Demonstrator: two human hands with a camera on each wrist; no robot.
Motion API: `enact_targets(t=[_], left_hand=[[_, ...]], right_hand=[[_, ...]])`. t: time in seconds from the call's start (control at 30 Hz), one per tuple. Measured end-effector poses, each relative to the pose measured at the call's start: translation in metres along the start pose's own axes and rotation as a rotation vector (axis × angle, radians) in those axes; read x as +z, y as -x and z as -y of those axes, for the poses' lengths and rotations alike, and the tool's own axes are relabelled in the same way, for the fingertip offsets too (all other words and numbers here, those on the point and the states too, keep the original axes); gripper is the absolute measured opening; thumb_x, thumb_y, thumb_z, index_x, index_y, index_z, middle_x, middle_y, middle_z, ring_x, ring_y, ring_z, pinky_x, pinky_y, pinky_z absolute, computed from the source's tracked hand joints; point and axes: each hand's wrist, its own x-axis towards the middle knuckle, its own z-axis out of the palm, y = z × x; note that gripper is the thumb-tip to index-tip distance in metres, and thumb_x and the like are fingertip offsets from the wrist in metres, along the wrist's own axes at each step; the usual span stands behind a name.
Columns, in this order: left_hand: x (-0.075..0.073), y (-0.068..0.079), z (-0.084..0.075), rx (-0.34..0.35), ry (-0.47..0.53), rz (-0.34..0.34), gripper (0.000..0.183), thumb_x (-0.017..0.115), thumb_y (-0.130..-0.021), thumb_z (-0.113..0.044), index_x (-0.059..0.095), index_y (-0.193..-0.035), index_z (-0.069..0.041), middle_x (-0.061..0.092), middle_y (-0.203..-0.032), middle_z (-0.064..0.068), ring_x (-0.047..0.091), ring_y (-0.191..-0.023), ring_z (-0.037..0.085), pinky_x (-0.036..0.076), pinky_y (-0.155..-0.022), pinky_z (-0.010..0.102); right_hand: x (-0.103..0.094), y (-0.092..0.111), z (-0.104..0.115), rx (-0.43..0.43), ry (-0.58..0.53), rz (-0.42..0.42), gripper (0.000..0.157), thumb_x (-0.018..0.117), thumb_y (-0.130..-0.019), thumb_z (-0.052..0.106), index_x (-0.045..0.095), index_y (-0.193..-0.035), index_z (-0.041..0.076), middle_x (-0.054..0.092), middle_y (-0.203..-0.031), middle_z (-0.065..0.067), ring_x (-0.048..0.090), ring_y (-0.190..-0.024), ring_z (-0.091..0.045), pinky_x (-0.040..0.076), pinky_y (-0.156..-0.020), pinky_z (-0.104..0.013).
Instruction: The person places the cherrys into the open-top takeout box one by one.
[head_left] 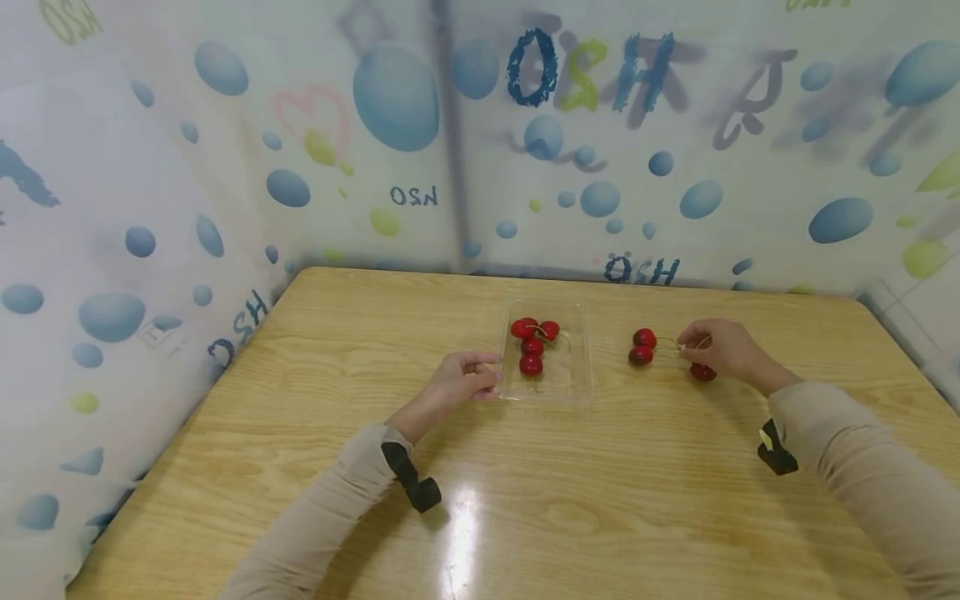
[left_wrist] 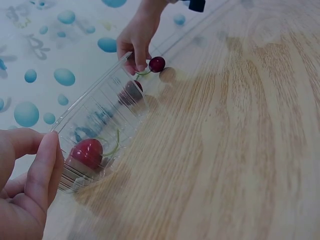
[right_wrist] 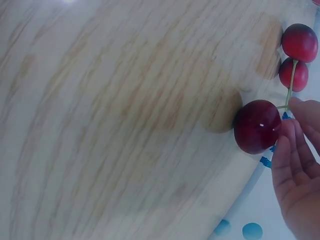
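Observation:
A clear plastic tray [head_left: 573, 383] with several red cherries [head_left: 531, 365] in it stands on the table. At its left side my left hand [head_left: 467, 377] pinches the rim between thumb and fingers, as the left wrist view shows. To the right of the tray, my right hand [head_left: 720, 346] pinches thin green stems with its fingertips. A dark red cherry [right_wrist: 257, 126] is close against those fingers. Two more cherries, one upper [head_left: 644, 337] and one lower [head_left: 641, 356], lie between the tray and the right hand. Which cherry each pinched stem belongs to, I cannot tell.
The wooden table [head_left: 525, 500] reaches to a patterned wall cloth [head_left: 480, 167] at the back and left. Each wrist wears a black strap, the left one [head_left: 411, 477] and the right one [head_left: 777, 450].

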Motion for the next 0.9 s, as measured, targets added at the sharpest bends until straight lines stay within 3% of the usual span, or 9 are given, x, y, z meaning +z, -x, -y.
enact_targets(t=[0.23,0.6,0.9], left_hand=[[0.000,0.001,-0.002,-0.004,0.004,0.014,0.040,0.056,-0.085,0.000,0.045,-0.122,0.010,0.052,-0.080,0.007,0.058,-0.064,0.010,0.054,-0.066,0.023],[0.002,0.001,0.001,0.007,0.007,-0.031,0.036,0.057,-0.085,-0.002,0.050,-0.119,0.006,0.053,-0.082,0.010,0.058,-0.065,0.012,0.054,-0.066,0.024],[0.003,0.005,-0.005,-0.007,0.025,-0.008,0.038,0.055,-0.085,-0.001,0.047,-0.121,0.008,0.053,-0.084,0.011,0.058,-0.065,0.010,0.053,-0.066,0.022]], right_hand=[[0.002,-0.003,-0.002,0.002,0.010,-0.005,0.012,0.061,-0.080,0.004,0.061,-0.088,-0.005,0.060,-0.078,-0.011,0.057,-0.073,-0.026,0.051,-0.059,-0.032],[0.001,-0.003,-0.008,-0.027,0.046,-0.044,0.010,0.060,-0.081,0.006,0.063,-0.085,-0.002,0.062,-0.077,-0.008,0.055,-0.072,-0.022,0.047,-0.062,-0.033],[-0.003,0.003,-0.012,0.083,-0.018,-0.036,0.020,0.057,-0.086,0.014,0.061,-0.095,-0.003,0.061,-0.088,-0.013,0.055,-0.081,-0.027,0.050,-0.067,-0.036]])
